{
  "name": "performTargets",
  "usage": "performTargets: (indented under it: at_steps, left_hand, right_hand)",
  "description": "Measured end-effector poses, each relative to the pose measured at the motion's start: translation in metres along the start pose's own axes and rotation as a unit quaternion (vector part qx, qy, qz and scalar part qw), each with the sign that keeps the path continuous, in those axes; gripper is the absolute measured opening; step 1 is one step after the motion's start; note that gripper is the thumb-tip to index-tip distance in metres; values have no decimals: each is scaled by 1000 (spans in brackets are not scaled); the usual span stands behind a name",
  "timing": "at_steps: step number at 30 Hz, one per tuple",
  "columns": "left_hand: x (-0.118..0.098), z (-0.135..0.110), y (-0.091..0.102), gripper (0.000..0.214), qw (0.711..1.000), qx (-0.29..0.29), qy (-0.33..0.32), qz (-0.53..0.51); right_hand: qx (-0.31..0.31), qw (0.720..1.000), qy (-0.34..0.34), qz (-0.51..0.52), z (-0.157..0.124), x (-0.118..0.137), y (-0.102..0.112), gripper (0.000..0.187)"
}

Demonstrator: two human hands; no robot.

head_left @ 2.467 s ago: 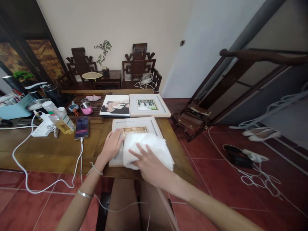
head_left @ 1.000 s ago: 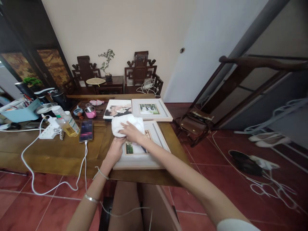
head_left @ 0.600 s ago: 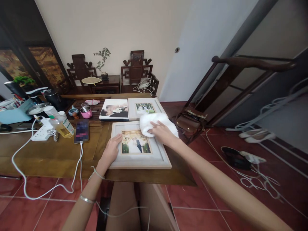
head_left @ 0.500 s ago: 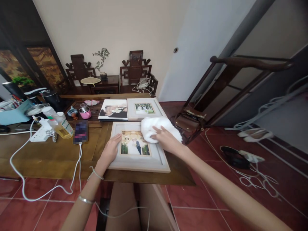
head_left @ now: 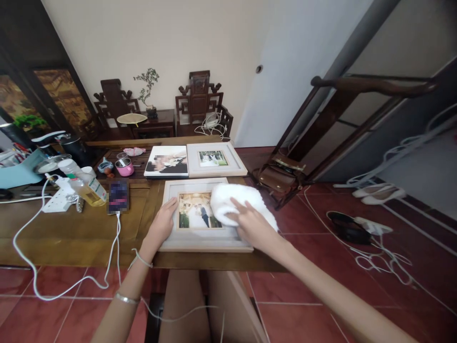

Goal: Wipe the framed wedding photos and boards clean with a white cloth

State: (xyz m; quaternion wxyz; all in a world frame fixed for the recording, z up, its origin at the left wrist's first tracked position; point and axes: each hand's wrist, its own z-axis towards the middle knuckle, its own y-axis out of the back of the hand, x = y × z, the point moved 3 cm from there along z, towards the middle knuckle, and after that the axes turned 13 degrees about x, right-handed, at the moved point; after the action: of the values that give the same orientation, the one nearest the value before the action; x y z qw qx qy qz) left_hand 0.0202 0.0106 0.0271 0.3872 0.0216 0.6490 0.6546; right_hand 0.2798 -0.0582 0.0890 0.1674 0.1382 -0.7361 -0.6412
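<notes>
A pale wooden picture frame (head_left: pixel 200 242) with a photo in its middle lies flat near the front edge of the brown table (head_left: pixel 71 228). My left hand (head_left: pixel 162 225) rests flat on the frame's left side, fingers stretched out. My right hand (head_left: pixel 250 226) presses a white fluffy cloth (head_left: pixel 233 200) down on the frame's right side, fingers laid over the cloth. The cloth covers the frame's right edge and part of the photo.
Behind lie a second framed photo (head_left: pixel 216 159) and a photo print (head_left: pixel 167 161). A phone (head_left: pixel 117 196) on a white cable, a bottle (head_left: pixel 84 186), a power strip (head_left: pixel 57 200) and a pink cup (head_left: pixel 124 166) sit to the left. Right: a brown bag (head_left: pixel 280 176), floor cables, a stair rail.
My right hand has carried the cloth from the frame's top left across to its right side and down toward me. The left hand has stayed on the frame's left edge.
</notes>
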Motion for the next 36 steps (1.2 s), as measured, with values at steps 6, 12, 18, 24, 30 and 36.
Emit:
performTargets:
  at_steps: [6, 12, 18, 24, 30, 36]
  left_hand:
    - [-2, -1, 2, 68, 1000, 17, 19, 4]
    - [-10, -4, 4, 74, 995, 54, 77, 22]
    - [-11, -4, 5, 65, 999, -10, 32, 5]
    - [-14, -3, 12, 61, 999, -40, 1, -26]
    - [-19, -2, 23, 58, 996, -53, 30, -68]
    - [-20, -6, 29, 50, 994, -51, 52, -82]
  right_hand:
    - [-55, 997, -56, -10, 63, -42, 14, 54]
    - [-85, 995, -43, -6, 66, -46, 21, 54]
    - [-24, 1000, 10, -2, 41, -24, -10, 57]
    - [19, 998, 59, 26, -23, 7, -10, 58]
    - [64, 994, 75, 47, -45, 37, -5, 60]
    - [69, 987, 133, 52, 0, 113, -3, 45]
